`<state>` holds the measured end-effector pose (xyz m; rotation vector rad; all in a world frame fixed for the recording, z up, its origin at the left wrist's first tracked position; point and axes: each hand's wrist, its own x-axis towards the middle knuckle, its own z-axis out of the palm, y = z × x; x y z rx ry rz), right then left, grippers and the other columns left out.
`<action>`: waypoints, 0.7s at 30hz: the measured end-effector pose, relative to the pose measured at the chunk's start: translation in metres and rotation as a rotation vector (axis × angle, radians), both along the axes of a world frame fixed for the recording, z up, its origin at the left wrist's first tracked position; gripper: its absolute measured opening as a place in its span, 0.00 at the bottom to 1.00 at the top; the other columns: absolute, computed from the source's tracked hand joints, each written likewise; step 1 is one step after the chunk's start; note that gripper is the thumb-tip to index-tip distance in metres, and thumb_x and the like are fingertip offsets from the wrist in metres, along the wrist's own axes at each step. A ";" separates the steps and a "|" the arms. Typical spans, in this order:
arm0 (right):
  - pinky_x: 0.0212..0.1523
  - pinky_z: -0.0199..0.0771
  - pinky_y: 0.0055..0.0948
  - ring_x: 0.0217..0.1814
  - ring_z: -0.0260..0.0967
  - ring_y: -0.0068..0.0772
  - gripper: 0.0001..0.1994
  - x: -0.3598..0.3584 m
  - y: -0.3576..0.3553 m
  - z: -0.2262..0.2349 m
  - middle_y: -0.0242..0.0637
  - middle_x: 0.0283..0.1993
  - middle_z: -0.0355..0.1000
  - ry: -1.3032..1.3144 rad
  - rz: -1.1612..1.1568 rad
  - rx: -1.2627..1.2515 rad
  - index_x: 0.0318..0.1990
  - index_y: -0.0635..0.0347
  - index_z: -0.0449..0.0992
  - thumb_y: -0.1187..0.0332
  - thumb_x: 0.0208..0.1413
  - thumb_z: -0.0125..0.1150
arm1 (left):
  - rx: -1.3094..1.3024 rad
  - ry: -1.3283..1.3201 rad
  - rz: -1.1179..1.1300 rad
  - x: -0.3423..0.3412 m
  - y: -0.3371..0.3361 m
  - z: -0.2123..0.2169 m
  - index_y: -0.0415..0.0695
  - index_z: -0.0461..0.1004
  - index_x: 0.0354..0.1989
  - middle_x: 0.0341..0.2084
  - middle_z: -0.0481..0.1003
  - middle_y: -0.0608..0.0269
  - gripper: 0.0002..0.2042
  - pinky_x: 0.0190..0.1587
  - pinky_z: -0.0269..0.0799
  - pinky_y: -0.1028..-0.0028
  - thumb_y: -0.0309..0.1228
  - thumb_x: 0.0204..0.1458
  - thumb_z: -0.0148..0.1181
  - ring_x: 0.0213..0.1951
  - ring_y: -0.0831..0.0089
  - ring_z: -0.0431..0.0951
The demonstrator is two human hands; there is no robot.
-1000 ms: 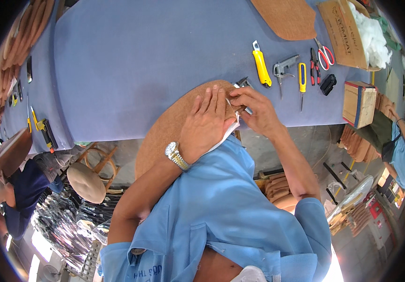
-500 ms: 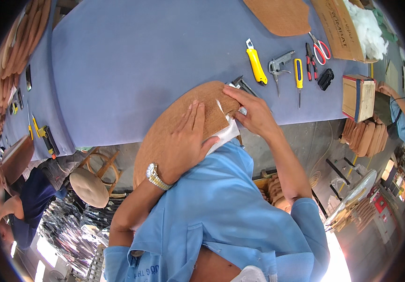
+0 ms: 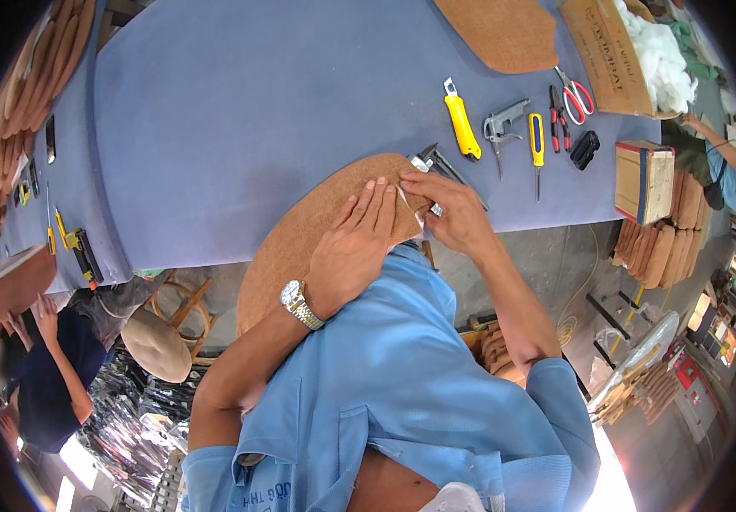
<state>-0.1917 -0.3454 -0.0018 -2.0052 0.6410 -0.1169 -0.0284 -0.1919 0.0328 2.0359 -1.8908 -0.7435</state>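
A brown fabric-covered cushion (image 3: 300,226) with a curved far edge rests partly on the blue table and partly against my body. My left hand (image 3: 355,247) lies flat on top of it, fingers stretched out and close together. At the cushion's right end, my right hand (image 3: 449,209) pinches the brown cover's edge beside a short slit that shows white. A bit of white material peeks out below that corner. The right fingertips partly hide the pinched edge. Just beyond my right hand lies a dark metal tool (image 3: 449,166), partly covered by the hand.
On the blue table (image 3: 240,102) lie a yellow utility knife (image 3: 462,126), an air blow gun (image 3: 503,128), a screwdriver (image 3: 537,141), pliers (image 3: 559,119), red-handled scissors (image 3: 576,96) and a black object (image 3: 585,150). Cardboard boxes (image 3: 641,183) stand right. Other people work at both sides.
My left hand has slid toward the slit, its thumb now drawn in. Less white material shows under the corner. The right hand keeps its hold. At left, the other person's arms have moved.
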 end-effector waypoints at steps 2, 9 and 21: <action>0.66 0.75 0.36 0.68 0.72 0.45 0.32 0.000 0.001 -0.003 0.41 0.66 0.75 -0.024 -0.005 -0.003 0.55 0.61 0.81 0.91 0.37 0.58 | 0.014 -0.022 -0.010 0.000 -0.002 0.001 0.29 0.54 0.74 0.73 0.58 0.39 0.34 0.75 0.57 0.60 0.31 0.61 0.56 0.75 0.53 0.59; 0.57 0.79 0.33 0.59 0.76 0.42 0.24 0.004 0.005 0.001 0.38 0.58 0.76 -0.043 -0.048 -0.010 0.48 0.63 0.81 0.91 0.40 0.61 | -0.016 -0.012 -0.024 0.001 -0.001 -0.004 0.29 0.56 0.73 0.73 0.60 0.40 0.34 0.74 0.57 0.59 0.31 0.60 0.56 0.75 0.55 0.60; 0.53 0.77 0.36 0.63 0.73 0.49 0.27 0.008 0.011 0.008 0.41 0.66 0.70 -0.063 -0.198 0.147 0.54 0.56 0.70 0.87 0.44 0.62 | 0.017 0.003 -0.059 0.007 -0.007 0.001 0.39 0.54 0.77 0.75 0.58 0.50 0.37 0.73 0.57 0.53 0.29 0.57 0.57 0.75 0.59 0.59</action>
